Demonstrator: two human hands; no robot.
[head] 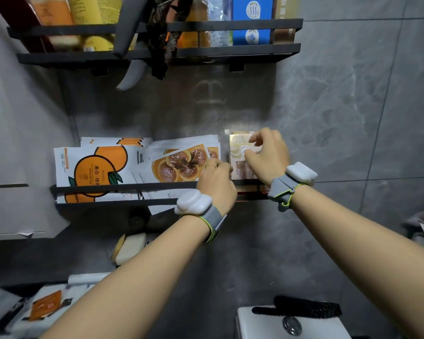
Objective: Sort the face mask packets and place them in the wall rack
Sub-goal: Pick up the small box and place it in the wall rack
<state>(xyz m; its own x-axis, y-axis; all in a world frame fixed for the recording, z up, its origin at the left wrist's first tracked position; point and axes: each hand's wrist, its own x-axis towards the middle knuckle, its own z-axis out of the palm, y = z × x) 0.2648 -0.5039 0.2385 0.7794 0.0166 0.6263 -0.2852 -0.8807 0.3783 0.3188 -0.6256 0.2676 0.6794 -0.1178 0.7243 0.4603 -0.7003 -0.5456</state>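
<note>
Gold packets point(240, 152): upright at the right end of the wall rack point(123, 185); pale gold fronts facing out
Right hand point(267, 155): over the rack's right end; curled fingers and thumb pinch the gold packets near the top
Left hand point(216, 184): at the rack's front rail, just left of the gold packets; fingers curled; whether it grips anything I cannot tell
Mushroom packets point(181, 162): in the rack's middle; fanned, leaning left
Orange packets point(96, 167): at the rack's left end
Loose packets point(47, 305): below the rack, far left
Upper shelf point(230, 24): above the rack; boxes and bottles
</note>
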